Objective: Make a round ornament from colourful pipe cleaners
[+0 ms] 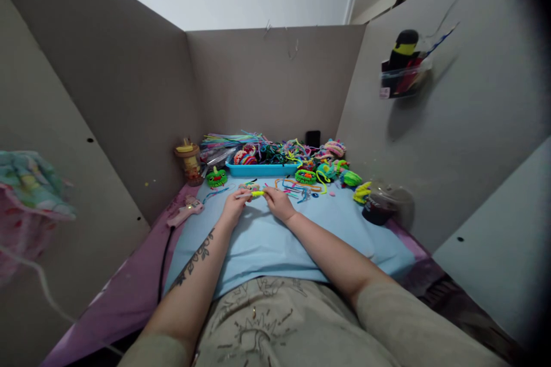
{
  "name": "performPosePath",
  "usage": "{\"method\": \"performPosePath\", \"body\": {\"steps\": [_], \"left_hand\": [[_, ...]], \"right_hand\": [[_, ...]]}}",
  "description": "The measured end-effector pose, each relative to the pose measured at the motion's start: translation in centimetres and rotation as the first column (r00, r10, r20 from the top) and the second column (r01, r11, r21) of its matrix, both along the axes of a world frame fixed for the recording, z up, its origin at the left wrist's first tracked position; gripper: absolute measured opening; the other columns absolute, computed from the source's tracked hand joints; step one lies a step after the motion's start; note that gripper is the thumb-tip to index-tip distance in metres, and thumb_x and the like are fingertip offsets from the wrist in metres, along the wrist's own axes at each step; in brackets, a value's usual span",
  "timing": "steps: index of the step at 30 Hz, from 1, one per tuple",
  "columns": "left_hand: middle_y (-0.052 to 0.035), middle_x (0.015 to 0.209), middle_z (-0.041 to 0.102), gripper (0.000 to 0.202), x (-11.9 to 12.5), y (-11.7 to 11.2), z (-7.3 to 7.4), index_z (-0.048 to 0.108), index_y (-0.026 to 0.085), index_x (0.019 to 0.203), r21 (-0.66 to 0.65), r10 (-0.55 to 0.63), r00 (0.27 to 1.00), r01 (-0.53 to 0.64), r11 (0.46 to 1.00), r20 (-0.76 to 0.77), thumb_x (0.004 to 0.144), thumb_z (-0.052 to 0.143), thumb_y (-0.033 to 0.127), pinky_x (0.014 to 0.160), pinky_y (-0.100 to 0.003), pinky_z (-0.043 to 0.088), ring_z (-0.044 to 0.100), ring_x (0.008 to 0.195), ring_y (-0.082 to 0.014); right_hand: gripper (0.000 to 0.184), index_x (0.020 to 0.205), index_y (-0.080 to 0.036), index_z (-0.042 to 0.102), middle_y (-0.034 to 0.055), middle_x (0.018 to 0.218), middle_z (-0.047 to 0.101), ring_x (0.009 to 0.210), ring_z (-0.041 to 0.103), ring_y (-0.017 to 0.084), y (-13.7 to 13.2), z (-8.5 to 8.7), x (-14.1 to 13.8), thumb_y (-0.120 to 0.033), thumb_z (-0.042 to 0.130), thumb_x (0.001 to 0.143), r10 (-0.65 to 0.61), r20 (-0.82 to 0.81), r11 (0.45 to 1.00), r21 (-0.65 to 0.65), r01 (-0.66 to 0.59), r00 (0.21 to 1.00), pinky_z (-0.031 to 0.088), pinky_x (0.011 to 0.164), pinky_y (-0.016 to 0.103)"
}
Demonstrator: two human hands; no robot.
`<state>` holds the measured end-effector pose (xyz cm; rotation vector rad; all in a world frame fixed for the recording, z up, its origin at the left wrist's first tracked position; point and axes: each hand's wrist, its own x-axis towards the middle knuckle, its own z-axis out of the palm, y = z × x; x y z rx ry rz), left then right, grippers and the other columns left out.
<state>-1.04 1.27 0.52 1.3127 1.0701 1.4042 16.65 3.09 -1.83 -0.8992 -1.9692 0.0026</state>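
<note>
Above the blue cloth, my left hand (236, 205) is closed in a pinch. My right hand (279, 203) pinches close beside it. Between the fingertips of both hands sits a short, bright yellow-green pipe cleaner (257, 194), seemingly coiled. A thin pale stick runs along the left fingers; whether it joins the yellow piece cannot be made out. Just behind the hands lies a small multicoloured fuzzy piece (248, 186), partly hidden by them. Loose pipe cleaner pieces (303, 190) in blue, orange and pink are scattered behind my right hand.
A blue tray (263, 170) full of coloured pipe cleaners stands at the back, a green fuzzy figure (216, 177) before it. On the left are a pink glue gun (185, 212) and a cup (189, 161); a dark-filled container (379, 206) is right. Grey partitions enclose the table.
</note>
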Motion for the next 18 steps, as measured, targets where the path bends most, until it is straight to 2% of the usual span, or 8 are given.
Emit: {"method": "performPosePath", "body": {"steps": [5, 8, 12, 18], "left_hand": [[-0.0054, 0.072, 0.068, 0.017, 0.35, -0.03, -0.43, 0.072, 0.016, 0.075, 0.284, 0.134, 0.979, -0.085, 0.955, -0.155, 0.069, 0.065, 0.030, 0.057, -0.026, 0.041, 0.058, 0.066, -0.0165], [-0.0061, 0.075, 0.070, 0.017, 0.40, -0.11, -0.71, 0.073, 0.018, 0.079, 0.353, 0.211, 0.932, -0.098, 0.931, -0.296, 0.073, 0.062, 0.029, 0.057, -0.026, 0.041, 0.059, 0.067, -0.0172], [-0.0064, 0.076, 0.071, 0.018, 0.30, 0.05, -0.91, 0.073, 0.018, 0.080, 0.324, 0.233, 0.905, -0.114, 0.939, -0.357, 0.073, 0.061, 0.029, 0.061, -0.028, 0.044, 0.060, 0.068, -0.0181], [-0.0037, 0.066, 0.067, 0.020, 0.14, 0.27, -1.00, 0.072, 0.015, 0.077, 0.193, 0.162, 0.920, -0.098, 0.976, -0.356, 0.071, 0.059, 0.029, 0.060, -0.027, 0.042, 0.057, 0.061, -0.0163]], "right_hand": [[0.021, 0.098, -0.019, 0.060, 0.0060, 0.083, 0.067, 0.075, 0.061, 0.018, -0.22, 0.20, -0.06, -0.025, 0.041, 0.091, -0.089, 0.002, 0.994, -0.069, 0.089, 0.996, 0.045, 0.070, 0.026], [0.020, 0.095, -0.018, 0.060, 0.0054, 0.079, 0.067, 0.072, 0.061, 0.018, -0.34, 0.31, -0.09, -0.026, 0.041, 0.091, -0.124, 0.026, 0.989, -0.081, 0.126, 0.992, 0.043, 0.066, 0.025], [0.018, 0.094, -0.018, 0.060, 0.0046, 0.080, 0.067, 0.072, 0.061, 0.017, -0.49, 0.48, -0.22, -0.026, 0.043, 0.091, -0.164, 0.075, 0.982, -0.081, 0.170, 0.984, 0.041, 0.066, 0.024], [0.014, 0.090, -0.020, 0.060, 0.0031, 0.080, 0.067, 0.075, 0.060, 0.016, -0.83, 0.73, -0.37, -0.026, 0.048, 0.090, -0.267, 0.204, 0.958, -0.054, 0.283, 0.942, 0.036, 0.063, 0.023]]}}
